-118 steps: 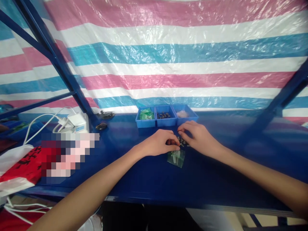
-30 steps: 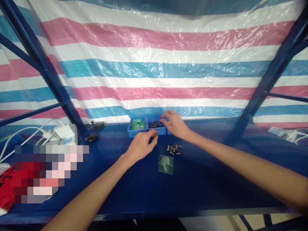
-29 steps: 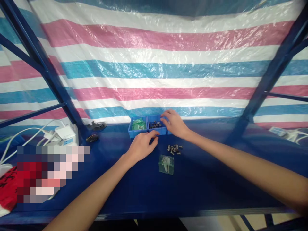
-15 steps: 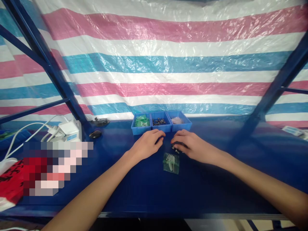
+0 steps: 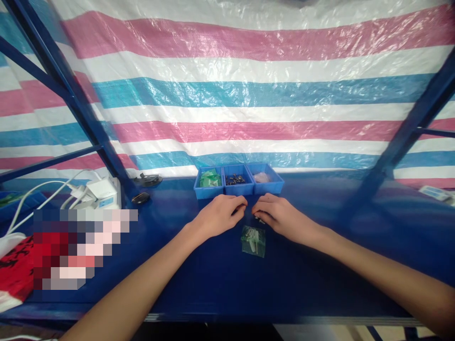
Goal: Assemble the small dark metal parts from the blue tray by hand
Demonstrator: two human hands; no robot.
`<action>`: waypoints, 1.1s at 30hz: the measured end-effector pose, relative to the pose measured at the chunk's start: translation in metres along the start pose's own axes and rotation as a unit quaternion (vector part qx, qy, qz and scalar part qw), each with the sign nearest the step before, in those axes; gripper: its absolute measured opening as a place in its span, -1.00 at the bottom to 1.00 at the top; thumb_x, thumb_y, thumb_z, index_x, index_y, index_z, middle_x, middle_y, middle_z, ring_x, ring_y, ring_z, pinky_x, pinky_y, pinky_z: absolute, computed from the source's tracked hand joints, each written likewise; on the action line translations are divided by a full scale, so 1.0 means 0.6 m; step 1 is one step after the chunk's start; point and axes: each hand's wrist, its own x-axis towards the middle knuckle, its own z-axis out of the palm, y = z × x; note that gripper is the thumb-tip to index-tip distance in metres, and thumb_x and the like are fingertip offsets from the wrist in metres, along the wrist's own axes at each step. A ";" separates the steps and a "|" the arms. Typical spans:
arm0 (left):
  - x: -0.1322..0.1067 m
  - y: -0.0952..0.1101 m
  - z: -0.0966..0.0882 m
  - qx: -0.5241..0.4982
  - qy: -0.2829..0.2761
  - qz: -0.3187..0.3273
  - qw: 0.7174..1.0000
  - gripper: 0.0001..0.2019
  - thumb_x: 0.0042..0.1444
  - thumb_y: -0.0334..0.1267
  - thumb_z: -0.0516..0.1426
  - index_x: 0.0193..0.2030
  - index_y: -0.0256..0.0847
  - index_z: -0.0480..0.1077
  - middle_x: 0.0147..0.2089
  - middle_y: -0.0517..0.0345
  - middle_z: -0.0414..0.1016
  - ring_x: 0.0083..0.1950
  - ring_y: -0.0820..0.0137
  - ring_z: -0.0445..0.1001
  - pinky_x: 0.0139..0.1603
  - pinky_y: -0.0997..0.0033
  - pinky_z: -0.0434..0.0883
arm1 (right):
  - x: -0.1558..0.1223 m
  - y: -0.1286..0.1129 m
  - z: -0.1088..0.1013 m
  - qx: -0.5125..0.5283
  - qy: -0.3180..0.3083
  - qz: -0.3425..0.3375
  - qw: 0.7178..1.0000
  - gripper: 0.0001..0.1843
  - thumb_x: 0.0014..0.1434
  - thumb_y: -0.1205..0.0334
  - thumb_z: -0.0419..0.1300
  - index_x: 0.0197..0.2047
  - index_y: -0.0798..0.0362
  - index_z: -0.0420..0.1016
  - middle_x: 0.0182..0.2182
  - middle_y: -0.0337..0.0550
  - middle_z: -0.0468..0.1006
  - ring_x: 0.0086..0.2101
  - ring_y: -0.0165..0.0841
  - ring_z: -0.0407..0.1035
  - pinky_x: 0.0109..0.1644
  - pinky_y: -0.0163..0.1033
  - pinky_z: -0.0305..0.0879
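My left hand (image 5: 226,214) is just above the blue table, thumb and fingertips brought together. Whatever may be between them is too small to make out. Facing it, my right hand (image 5: 272,211) has its thumb and fingers pinched, and their tips hide what they hold. Beneath those fingers a few small metallic pieces (image 5: 259,219) show in part. Nearer to me than both hands lies a clear plastic zip bag (image 5: 253,241) with a green seal and several pale, slender pieces inside; neither hand touches it.
Behind my hands stand three joined blue bins: green-edged bags in the left bin (image 5: 209,192), small dark-and-brass parts in the middle bin (image 5: 239,190), a pale pinkish bundle in the right bin (image 5: 276,185). At left are a black oval object (image 5: 141,198), white chargers (image 5: 102,188) and red cloth (image 5: 19,265).
The thumb and fingers of both hands have drawn closer together. Less of the small pieces under my right hand shows. The bag and the bins have stayed put.
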 end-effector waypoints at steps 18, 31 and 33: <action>-0.001 0.010 0.002 -0.004 0.011 -0.001 1.000 -0.73 0.37 -0.01 0.12 -0.14 -0.16 0.50 -0.23 0.19 0.52 -0.25 0.40 0.50 -0.28 0.42 0.32 | 0.007 -0.027 -0.001 0.211 0.149 0.119 0.959 -0.91 0.27 0.28 0.22 -0.20 0.00 0.57 -0.32 -0.21 0.65 -0.33 -0.33 0.51 -0.25 -0.24 0.39; 0.000 0.013 0.001 -0.024 0.057 0.011 0.998 -0.70 0.44 -0.10 0.03 -0.21 -0.21 0.47 -0.31 0.19 0.47 -0.30 0.42 0.46 -0.30 0.44 0.27 | 0.007 -0.027 0.001 0.221 0.137 0.129 0.957 -0.89 0.25 0.24 0.23 -0.20 -0.01 0.60 -0.29 -0.20 0.68 -0.30 -0.30 0.54 -0.26 -0.22 0.39; -0.001 0.014 0.000 -0.024 0.059 0.013 0.998 -0.70 0.44 -0.11 0.03 -0.21 -0.22 0.47 -0.31 0.18 0.46 -0.30 0.42 0.45 -0.30 0.43 0.26 | 0.007 -0.028 0.001 0.223 0.138 0.133 0.956 -0.89 0.25 0.19 0.25 -0.23 -0.01 0.60 -0.32 -0.20 0.68 -0.32 -0.30 0.53 -0.27 -0.22 0.38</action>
